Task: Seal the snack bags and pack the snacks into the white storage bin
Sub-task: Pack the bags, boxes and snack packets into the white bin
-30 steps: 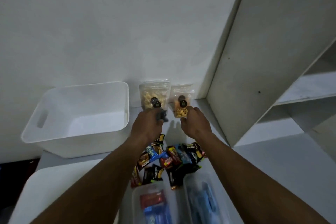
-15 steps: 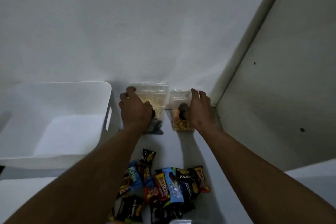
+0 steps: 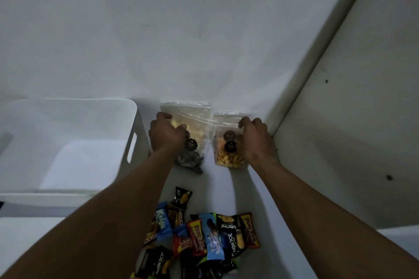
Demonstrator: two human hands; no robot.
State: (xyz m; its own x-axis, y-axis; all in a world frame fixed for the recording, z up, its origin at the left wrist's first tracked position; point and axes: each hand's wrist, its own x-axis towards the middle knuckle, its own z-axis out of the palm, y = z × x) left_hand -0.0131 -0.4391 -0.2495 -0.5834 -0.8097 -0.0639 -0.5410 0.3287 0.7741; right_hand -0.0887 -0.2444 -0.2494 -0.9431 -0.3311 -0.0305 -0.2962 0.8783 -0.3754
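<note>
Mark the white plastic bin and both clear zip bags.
white plastic bin (image 3: 45,199): head view, near rim.
clear zip bag, yellow snacks (image 3: 192,119): head view, upper panel.
clear zip bag, orange snacks (image 3: 226,158): head view, lower panel.

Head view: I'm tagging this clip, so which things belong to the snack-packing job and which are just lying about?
Job: left bag (left hand grips it), right bag (right hand grips it), bin, wrapped snacks.
Lying about: cabinet side, wall.

A domestic storage corner, by the look: plain white wall (image 3: 158,29) at 12 o'clock, a white cupboard panel (image 3: 353,124) with peg holes (image 3: 326,81) at 3 o'clock, a white storage bin (image 3: 141,129) at 9 o'clock, wrapped snacks (image 3: 210,233) at 6 o'clock.
</note>
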